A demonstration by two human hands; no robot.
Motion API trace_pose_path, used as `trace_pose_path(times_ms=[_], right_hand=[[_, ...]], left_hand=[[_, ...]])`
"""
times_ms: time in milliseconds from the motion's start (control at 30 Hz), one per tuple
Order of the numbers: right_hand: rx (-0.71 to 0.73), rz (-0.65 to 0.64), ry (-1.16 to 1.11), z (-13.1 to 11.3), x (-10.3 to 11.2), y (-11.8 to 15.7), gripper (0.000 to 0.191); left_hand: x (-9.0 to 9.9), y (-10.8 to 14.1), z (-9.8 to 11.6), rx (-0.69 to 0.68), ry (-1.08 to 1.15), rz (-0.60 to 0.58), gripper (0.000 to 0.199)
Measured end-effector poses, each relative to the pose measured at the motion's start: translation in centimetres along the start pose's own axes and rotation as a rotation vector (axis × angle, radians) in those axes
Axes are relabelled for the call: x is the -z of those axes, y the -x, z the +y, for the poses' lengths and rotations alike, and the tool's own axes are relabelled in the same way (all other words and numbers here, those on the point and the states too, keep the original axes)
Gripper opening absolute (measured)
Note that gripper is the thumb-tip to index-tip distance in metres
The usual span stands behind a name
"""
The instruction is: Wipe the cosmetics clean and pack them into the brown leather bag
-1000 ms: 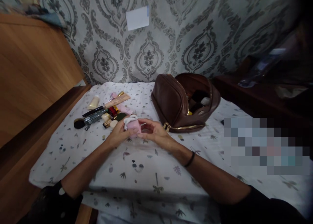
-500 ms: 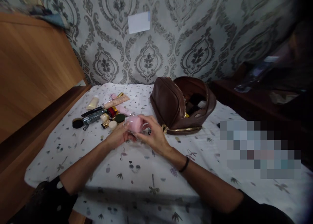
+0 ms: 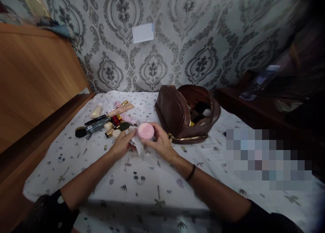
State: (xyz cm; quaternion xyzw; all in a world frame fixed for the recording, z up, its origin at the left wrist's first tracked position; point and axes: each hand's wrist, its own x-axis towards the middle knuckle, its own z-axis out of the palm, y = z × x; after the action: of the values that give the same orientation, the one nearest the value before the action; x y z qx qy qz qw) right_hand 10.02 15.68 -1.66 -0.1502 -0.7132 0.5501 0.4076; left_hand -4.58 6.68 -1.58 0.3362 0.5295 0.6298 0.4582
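Note:
A round pink cosmetic jar point(image 3: 145, 130) is gripped by my right hand point(image 3: 164, 143), its flat glossy face tilted up toward me. Pinched in my left hand point(image 3: 123, 143) is a crumpled white tissue point(image 3: 137, 141), close against the jar's left side. Just beyond my left hand lie cosmetics: a pink tube point(image 3: 128, 119), a dark green oval item point(image 3: 124, 126) and a small cream-coloured round item point(image 3: 116, 134). To the right of my right hand stands a brown toiletry bag point(image 3: 170, 107), unzipped, with several items inside.
More makeup lies at the left: a cream tube point(image 3: 96, 111), a peach tube point(image 3: 122, 108), a black round case point(image 3: 80, 132) and a grey-blue bottle point(image 3: 98, 124). A wooden panel point(image 3: 38, 77) borders the left side. A clear bottle point(image 3: 259, 82) lies at the right on a dark surface.
The jar has turned so that its round flat face points up toward me. The white tissue now shows plainly in my left hand, which has shifted slightly left of the jar.

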Motion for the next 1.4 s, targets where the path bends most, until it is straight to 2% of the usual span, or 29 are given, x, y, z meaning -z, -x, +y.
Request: trace_pose_path(times_ms=[133,200,267,333,433,500,567,633,733,867,967,1067,1167,1233,1300,1400], right_hand=[[-0.056,-0.032,0.010,0.0,-0.2,0.2,0.052],[-0.062,-0.075,0.047,0.1,-0.3,0.3,0.053],[-0.054,-0.123,0.074,0.3,-0.3,0.3,0.054],[-0.077,-0.147,0.043,0.5,-0.3,0.3,0.054],[-0.200,-0.093,-0.116,0.7,-0.2,0.1,0.065],[-0.271,-0.044,-0.220,0.8,-0.2,0.0,0.067],[-0.291,-0.006,-0.257,0.7,-0.2,0.0,0.057],[-0.276,0.043,-0.228,0.5,-0.2,-0.1,0.048],[-0.264,0.084,-0.165,0.4,0.0,-0.1,0.046],[-0.250,0.053,-0.100,1.0,0.1,-0.2,0.044],[-0.144,0.009,0.016,1.3,0.0,0.0,0.046],[-0.026,-0.078,0.149,1.0,-0.1,0.4,0.046],[0.050,-0.141,0.185,0.7,-0.3,0.7,0.058],[0.040,-0.137,0.145,0.8,-0.4,0.8,0.074],[-0.009,-0.108,0.098,0.9,-0.4,0.8,0.082],[-0.071,-0.059,0.077,0.8,-0.3,0.6,0.070]], left_hand=[[0.5,-0.2,-0.6,-0.205,-0.171,0.184,0.046],[0.7,-0.1,-0.6,-0.268,-0.235,0.221,0.045],[0.8,0.2,-0.2,-0.333,-0.325,0.165,0.047],[0.8,0.4,0.3,-0.425,-0.456,0.034,0.052],[0.7,0.6,1.2,-0.521,-0.621,-0.107,0.058],[0.8,0.6,1.4,-0.548,-0.688,-0.101,0.052],[0.8,0.6,1.5,-0.592,-0.747,-0.050,0.043],[0.8,0.7,1.4,-0.661,-0.813,0.012,0.034],[0.6,1.3,1.2,-0.773,-0.898,0.065,0.025],[-0.2,2.2,1.1,-0.965,-0.969,0.010,0.029],[-0.7,2.5,0.9,-1.044,-1.027,-0.056,0.034],[-0.7,2.3,0.8,-1.013,-1.043,-0.030,0.035],[-0.4,1.9,1.1,-0.872,-0.992,0.021,0.034],[-0.1,1.5,1.5,-0.759,-0.922,0.028,0.036],[0.2,1.2,1.7,-0.639,-0.839,0.023,0.039],[0.5,1.0,1.6,-0.442,-0.722,0.062,0.046]])
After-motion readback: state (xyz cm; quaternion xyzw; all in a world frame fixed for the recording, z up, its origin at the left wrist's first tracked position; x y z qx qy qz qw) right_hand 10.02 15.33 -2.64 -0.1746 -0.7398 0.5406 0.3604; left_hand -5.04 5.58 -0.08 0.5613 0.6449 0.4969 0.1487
